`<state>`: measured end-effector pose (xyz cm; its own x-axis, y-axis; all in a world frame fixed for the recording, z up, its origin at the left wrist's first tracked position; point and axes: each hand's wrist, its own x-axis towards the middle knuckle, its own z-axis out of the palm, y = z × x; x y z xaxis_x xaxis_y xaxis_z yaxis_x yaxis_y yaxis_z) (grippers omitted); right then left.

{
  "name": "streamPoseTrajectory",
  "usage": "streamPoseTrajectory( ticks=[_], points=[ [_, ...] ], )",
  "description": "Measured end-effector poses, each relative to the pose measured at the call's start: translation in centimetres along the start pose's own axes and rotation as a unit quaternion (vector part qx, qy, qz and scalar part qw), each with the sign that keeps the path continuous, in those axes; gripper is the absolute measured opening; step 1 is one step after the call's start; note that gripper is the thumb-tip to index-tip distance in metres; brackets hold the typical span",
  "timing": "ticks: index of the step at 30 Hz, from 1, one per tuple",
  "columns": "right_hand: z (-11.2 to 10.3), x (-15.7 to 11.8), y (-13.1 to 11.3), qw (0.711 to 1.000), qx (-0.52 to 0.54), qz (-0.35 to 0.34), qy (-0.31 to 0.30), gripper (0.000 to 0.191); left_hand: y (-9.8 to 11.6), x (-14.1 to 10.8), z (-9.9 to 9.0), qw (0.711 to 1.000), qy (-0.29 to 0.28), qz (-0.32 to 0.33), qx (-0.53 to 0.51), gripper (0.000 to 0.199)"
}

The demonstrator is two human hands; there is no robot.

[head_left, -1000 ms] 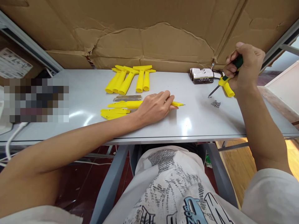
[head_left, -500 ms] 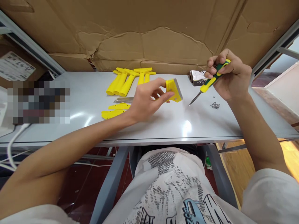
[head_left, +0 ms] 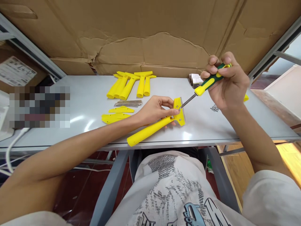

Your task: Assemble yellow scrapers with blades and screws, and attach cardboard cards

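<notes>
While the right hand [head_left: 231, 84] grips the screwdriver [head_left: 208, 83], its tip meets the head of the scraper [head_left: 148, 133] just beside the left thumb. The scraper looks mostly put together: a metal edge [head_left: 184, 116] shows along its head, and a screw [head_left: 180, 119] sits in the near part. Whether that screw is tight, or the tip is seated in another, cannot be told.

Much seems left undone. Several handles [head_left: 130, 84], with no blade visible, lie beyond the scraper and to its left. Loose blades [head_left: 128, 103] and plates [head_left: 115, 118] lie to the left of the scraper's head, the plates nearer the person. A pile of screws [head_left: 213, 108] lies to the right of the scraper.

The left hand [head_left: 157, 110] pinches the scraper where its neck meets the head, thumb on top and fingers partly hidden behind. The scraper's handle slants out below that hand, back toward the person and leftward, while its head stands just past the thumb tip.
</notes>
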<state>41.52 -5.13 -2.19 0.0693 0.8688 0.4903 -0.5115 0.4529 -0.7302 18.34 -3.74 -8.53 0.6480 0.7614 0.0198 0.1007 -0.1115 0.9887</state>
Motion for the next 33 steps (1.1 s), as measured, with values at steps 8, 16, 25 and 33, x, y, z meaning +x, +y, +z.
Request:
streamPoseTrajectory(
  ticks=[8,16,25,33],
  points=[
    [-0.3,-0.1,0.3,0.993,-0.116,0.005,0.031,0.03,0.2,-0.7,0.6,0.999,-0.035,-0.026,-0.028,0.034],
    [-0.3,-0.2,0.4,0.998,-0.059,-0.003,0.003,0.035,0.4,-0.8,0.8,0.998,-0.018,-0.043,-0.034,0.03],
    [-0.1,0.1,-0.6,0.999,0.012,-0.026,0.025,0.028,0.9,-1.2,0.7,1.0,-0.017,-0.003,0.006,0.026],
    [-5.1,4.5,-2.9,0.974,0.127,-0.151,0.109,0.031,2.1,-1.9,0.3,0.998,-0.064,0.01,0.007,0.029]
  ],
)
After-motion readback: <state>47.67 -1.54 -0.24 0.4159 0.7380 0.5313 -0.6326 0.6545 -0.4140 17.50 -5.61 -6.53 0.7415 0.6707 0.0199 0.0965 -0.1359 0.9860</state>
